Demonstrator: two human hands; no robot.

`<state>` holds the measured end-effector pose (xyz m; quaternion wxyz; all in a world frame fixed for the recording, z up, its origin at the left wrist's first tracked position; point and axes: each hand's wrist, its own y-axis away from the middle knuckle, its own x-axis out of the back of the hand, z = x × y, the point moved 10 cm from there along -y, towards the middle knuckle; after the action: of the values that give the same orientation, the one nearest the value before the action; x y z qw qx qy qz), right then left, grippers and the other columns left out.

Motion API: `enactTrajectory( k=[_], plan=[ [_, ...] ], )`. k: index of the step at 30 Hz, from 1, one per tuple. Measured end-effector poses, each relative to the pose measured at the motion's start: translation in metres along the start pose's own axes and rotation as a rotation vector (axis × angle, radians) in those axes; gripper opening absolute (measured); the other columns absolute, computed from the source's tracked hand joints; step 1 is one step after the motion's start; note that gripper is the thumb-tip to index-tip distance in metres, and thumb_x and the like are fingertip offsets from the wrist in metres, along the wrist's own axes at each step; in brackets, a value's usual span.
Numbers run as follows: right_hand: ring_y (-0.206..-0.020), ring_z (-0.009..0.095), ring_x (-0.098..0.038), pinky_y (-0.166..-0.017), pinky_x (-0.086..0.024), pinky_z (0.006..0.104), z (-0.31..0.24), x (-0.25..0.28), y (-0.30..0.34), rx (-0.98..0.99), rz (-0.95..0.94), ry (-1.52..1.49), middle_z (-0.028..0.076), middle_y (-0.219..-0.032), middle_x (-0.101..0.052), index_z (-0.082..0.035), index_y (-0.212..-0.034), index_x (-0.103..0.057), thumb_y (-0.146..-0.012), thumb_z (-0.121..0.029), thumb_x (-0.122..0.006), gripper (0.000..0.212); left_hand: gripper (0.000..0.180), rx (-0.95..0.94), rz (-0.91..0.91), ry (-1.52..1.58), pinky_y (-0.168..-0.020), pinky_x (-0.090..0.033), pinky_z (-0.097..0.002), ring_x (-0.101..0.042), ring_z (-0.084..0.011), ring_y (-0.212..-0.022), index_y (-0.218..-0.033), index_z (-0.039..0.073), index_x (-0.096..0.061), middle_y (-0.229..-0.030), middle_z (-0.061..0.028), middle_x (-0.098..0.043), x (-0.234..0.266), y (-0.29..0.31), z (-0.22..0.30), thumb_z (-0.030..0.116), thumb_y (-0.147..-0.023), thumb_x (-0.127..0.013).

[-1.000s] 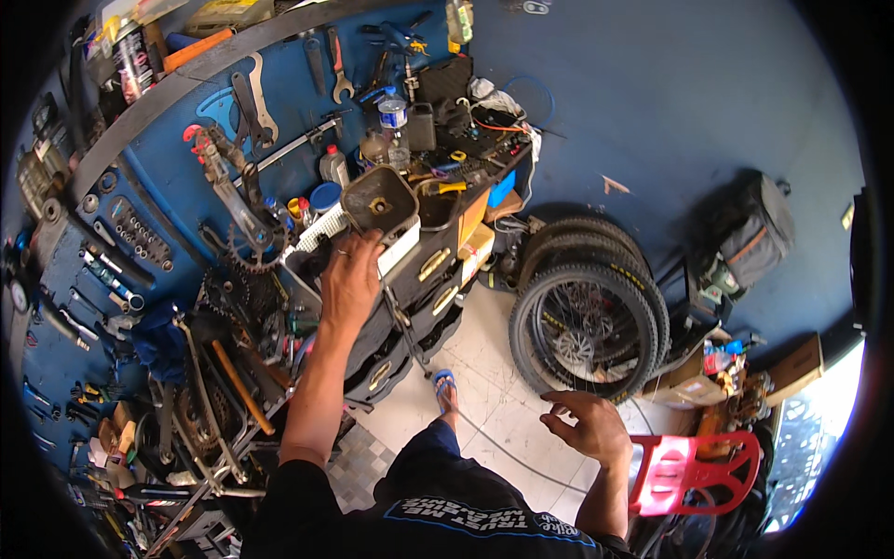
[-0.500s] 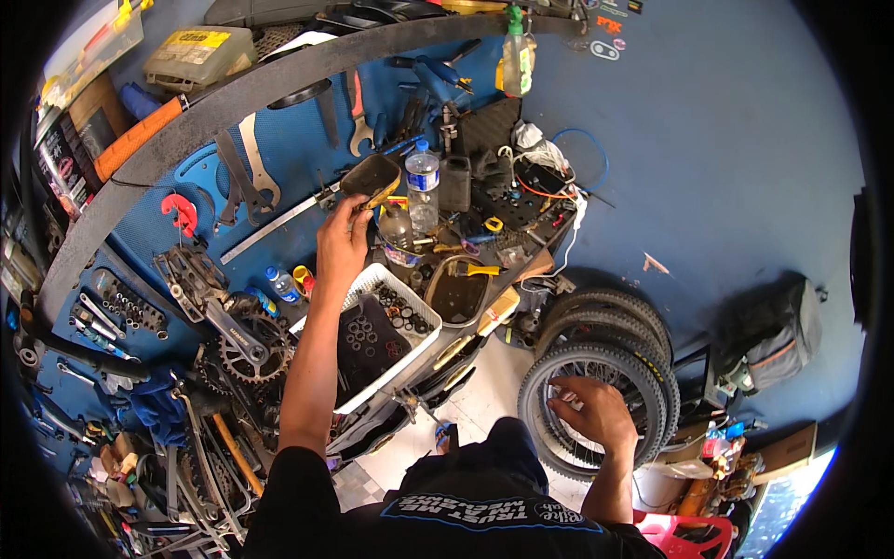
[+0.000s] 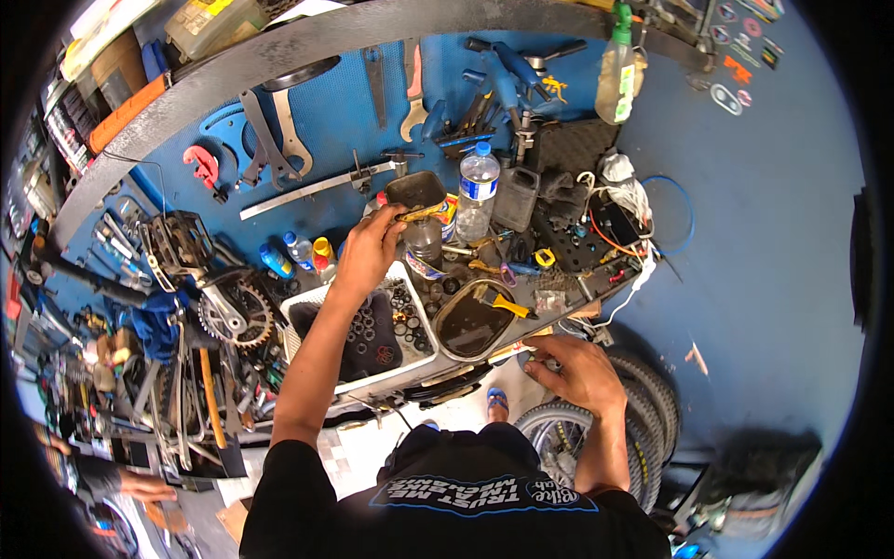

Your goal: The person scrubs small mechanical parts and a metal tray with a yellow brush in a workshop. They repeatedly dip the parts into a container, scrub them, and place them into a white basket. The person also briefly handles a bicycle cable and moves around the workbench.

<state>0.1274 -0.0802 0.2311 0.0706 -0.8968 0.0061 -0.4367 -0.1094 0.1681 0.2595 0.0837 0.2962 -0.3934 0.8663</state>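
Note:
My left hand [image 3: 371, 244] is closed on the rim of a small, dark, open rectangular tin [image 3: 415, 192], held tilted above the back of the workbench. Behind it stand a brown-tinted bottle [image 3: 424, 240] and a clear plastic bottle [image 3: 479, 191] with a blue cap. My right hand [image 3: 579, 374] is at the bench's front edge, thumb and fingers apart, with nothing visible in it. Left of that hand is an oval tray [image 3: 445, 347] of dark liquid, a yellow-handled brush [image 3: 507, 306] resting across it. The white plastic basket [image 3: 430, 354] holds rings and small parts beneath my left forearm.
Wrenches [image 3: 289, 140] and other tools hang on the blue pegboard. A crankset [image 3: 233, 312] stands at left among crowded tools. Bicycle wheels [image 3: 643, 410] lean below my right hand. White cables [image 3: 643, 270] hang off the bench's right end. Another person's hand [image 3: 144, 484] shows at lower left.
My view has shifted and moved closer to the bench. My right hand has risen from over the wheels to the bench edge. My left hand still holds the tin.

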Motion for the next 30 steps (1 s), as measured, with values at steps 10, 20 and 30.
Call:
enactTrajectory(
  k=[10, 20, 30],
  plan=[
    [-0.086, 0.030, -0.074, -0.080, -0.058, 0.0440, 0.166, -0.027, -0.104, 0.068, -0.188, -0.128, 0.011, -0.096, -0.075, -0.008, -0.126, -0.072, -0.095, -0.025, -0.077, 0.036, 0.028, 0.363, 0.274, -0.157, -0.073, -0.060, -0.0343, -0.078, -0.0236, -0.092, -0.126, 0.001, -0.071, -0.109, -0.0179, -0.079, -0.009, 0.115, 0.054, 0.009, -0.099, -0.072],
    [-0.112, 0.039, -0.069, -0.091, -0.056, 0.0521, 0.238, -0.145, -0.166, -0.081, -0.319, 0.159, 0.016, -0.122, -0.069, -0.010, -0.125, -0.059, -0.085, -0.044, -0.085, 0.059, 0.055, 1.346, 0.287, 0.379, -0.056, -0.064, -0.0327, -0.076, -0.0189, -0.081, -0.141, -0.007, -0.057, -0.107, -0.0174, -0.075, -0.189, 0.323, 0.009, 0.024, -0.099, -0.074],
    [-0.103, 0.039, -0.073, -0.087, -0.056, 0.0471, 0.254, -0.167, -0.170, -0.104, -0.393, -0.042, 0.019, -0.113, -0.075, -0.007, -0.125, -0.065, -0.085, -0.040, -0.087, 0.057, 0.028, 1.317, 0.310, 0.191, -0.045, -0.050, -0.0339, -0.068, -0.0181, -0.052, -0.113, -0.008, -0.069, -0.076, -0.0133, -0.074, -0.196, 0.310, -0.024, 0.017, -0.100, -0.070]
  ],
)
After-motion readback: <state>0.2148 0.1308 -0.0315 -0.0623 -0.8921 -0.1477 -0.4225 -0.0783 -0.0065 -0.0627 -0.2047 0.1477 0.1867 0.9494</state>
